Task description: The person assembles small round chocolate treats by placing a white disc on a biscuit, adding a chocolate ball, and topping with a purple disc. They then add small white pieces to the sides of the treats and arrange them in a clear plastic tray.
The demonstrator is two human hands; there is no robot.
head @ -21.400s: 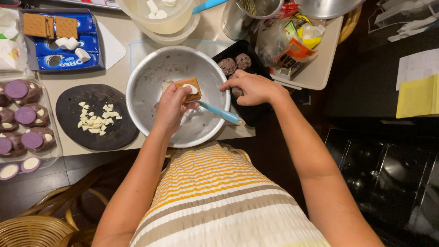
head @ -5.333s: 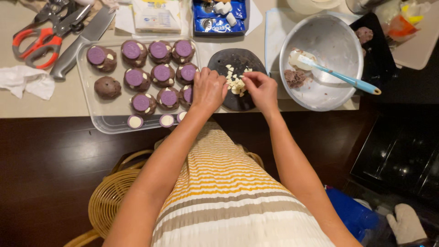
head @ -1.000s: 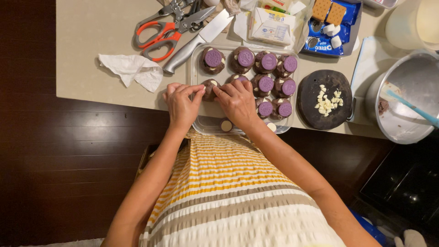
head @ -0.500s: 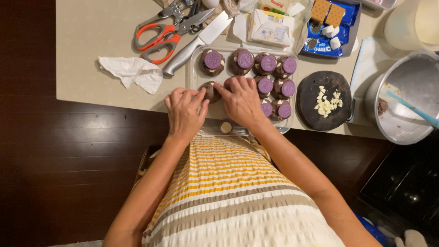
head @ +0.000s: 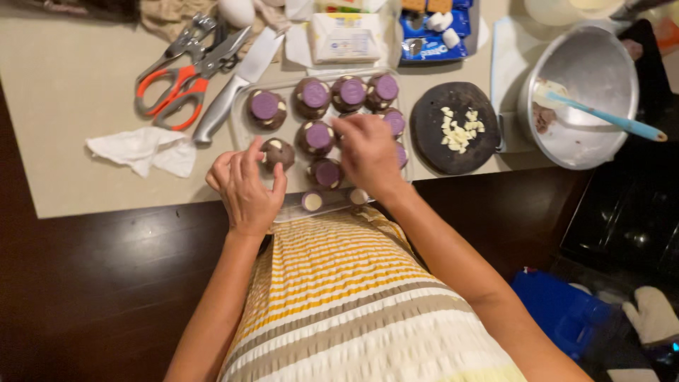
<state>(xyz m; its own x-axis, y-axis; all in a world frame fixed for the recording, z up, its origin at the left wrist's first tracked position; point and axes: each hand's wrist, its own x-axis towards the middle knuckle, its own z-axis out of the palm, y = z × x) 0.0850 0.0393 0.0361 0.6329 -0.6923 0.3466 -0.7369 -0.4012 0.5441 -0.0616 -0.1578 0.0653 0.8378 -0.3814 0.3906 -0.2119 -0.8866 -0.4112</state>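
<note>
1. Seen from above, looking down over a striped yellow, brown and white top [head: 353, 311] at two bare arms reaching to a pale countertop [head: 78, 92]
2. Left hand [head: 246, 185] at the near left corner of a clear tray [head: 240, 134], fingers [head: 256, 152] loosely spread and curled, fingertips just beside a dark brown ball [head: 277, 151] dotted with white bits; touching or only very close, cannot tell
3. Right hand [head: 368, 154] palm down over the middle of the tray, fingers bent toward the sweets beneath; grip on anything hidden, cannot tell
4. Inside the tray, rows of dark brown balls topped with purple discs [head: 315, 93], some partly covered by the right hand
5. Small round pale pieces [head: 312, 201] along the near edge of the tray
6. Right of the tray, a black round plate [head: 453, 127] carrying chopped white bits
7. Farther right, a metal bowl [head: 587, 85] with a blue-handled spatula [head: 608, 119] resting inside
8. Left of the tray, a knife [head: 230, 92], orange-handled scissors [head: 173, 81] and a crumpled white tissue [head: 141, 150]
9. Behind the tray, a blue packet [head: 431, 32] with pale and brown pieces on top
10. Dark wood floor [head: 99, 283] below the counter edge
</note>
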